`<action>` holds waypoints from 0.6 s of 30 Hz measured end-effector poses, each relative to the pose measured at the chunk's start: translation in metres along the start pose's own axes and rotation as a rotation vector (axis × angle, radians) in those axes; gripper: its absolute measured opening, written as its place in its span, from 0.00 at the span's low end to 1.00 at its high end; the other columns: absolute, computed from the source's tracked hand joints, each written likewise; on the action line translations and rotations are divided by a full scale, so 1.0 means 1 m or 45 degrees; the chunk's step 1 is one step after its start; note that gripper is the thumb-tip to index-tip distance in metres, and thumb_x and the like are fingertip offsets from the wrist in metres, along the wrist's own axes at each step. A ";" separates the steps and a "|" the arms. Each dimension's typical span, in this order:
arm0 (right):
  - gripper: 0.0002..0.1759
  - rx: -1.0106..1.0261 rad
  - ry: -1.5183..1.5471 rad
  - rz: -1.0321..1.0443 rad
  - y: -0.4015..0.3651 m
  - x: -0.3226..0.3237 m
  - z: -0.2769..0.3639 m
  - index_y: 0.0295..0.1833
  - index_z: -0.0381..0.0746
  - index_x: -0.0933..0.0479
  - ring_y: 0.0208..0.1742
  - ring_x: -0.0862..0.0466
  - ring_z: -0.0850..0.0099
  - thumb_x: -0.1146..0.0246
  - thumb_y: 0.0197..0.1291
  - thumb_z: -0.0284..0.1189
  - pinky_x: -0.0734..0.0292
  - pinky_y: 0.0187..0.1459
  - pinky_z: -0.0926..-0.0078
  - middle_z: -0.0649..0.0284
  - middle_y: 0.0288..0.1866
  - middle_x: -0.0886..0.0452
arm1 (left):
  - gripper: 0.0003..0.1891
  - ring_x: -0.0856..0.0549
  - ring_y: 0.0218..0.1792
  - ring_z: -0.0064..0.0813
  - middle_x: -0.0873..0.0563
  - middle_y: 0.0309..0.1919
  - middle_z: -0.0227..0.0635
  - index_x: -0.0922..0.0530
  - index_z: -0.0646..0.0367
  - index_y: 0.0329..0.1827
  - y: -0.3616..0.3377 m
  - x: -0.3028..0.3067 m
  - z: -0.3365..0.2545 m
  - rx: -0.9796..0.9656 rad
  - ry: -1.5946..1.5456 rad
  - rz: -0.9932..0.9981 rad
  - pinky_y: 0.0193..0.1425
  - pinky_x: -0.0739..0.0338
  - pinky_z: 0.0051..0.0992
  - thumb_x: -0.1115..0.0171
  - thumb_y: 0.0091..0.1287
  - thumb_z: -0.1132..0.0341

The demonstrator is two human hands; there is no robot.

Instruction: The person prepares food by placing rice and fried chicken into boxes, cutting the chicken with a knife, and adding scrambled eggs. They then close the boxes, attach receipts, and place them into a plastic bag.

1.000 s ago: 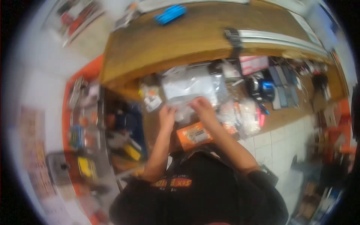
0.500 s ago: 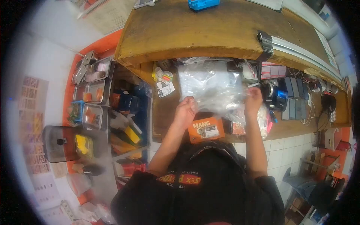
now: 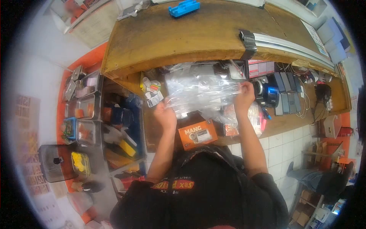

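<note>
A clear plastic bag [image 3: 207, 91] is stretched crosswise between my two hands, over the lower shelf of a wooden counter. My left hand [image 3: 165, 115] pinches its left end, close to some labelled packets [image 3: 153, 93]. Its right end is gripped by my right hand [image 3: 244, 96], near a blue and black device [image 3: 270, 94]. Just below the bag, by my left wrist, sits an orange box [image 3: 197, 134] marked "MANG" with a white label. More crumpled plastic [image 3: 228, 114] lies beside my right forearm.
The counter's upper board [image 3: 171, 34] overhangs the shelf and carries a blue tray [image 3: 184, 8]. At left stand metal and clear containers [image 3: 87, 129], one with yellow pieces [image 3: 80, 162]. Grey blocks [image 3: 288, 95] and cables are at right. Another person's legs [image 3: 305, 175] show at lower right.
My hands have moved apart, pulling the plastic bag wider and tauter. The whole view has shifted, so the counter and shelves appear further left.
</note>
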State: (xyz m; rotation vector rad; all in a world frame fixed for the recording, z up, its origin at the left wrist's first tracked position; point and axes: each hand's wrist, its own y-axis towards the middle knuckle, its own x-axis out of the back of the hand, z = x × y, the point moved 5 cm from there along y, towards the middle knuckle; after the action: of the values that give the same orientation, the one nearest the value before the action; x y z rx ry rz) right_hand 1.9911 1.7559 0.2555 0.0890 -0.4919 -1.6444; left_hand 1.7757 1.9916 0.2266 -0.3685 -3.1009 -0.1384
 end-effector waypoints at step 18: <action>0.08 -0.896 0.780 0.458 -0.047 -0.053 -0.044 0.39 0.34 0.22 0.30 0.25 0.79 0.35 0.62 0.28 0.31 0.32 0.79 0.69 0.29 0.22 | 0.17 0.34 0.15 0.18 0.32 0.17 0.23 0.32 0.49 0.23 -0.040 -0.020 0.022 1.462 -1.300 0.943 0.17 0.41 0.21 0.52 0.73 0.58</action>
State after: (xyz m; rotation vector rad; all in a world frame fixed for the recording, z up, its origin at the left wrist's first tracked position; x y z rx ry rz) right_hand 1.9699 1.7979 0.1860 -0.0227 0.5182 -1.2663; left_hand 1.7859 1.9504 0.2005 -1.7504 -2.6808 2.2175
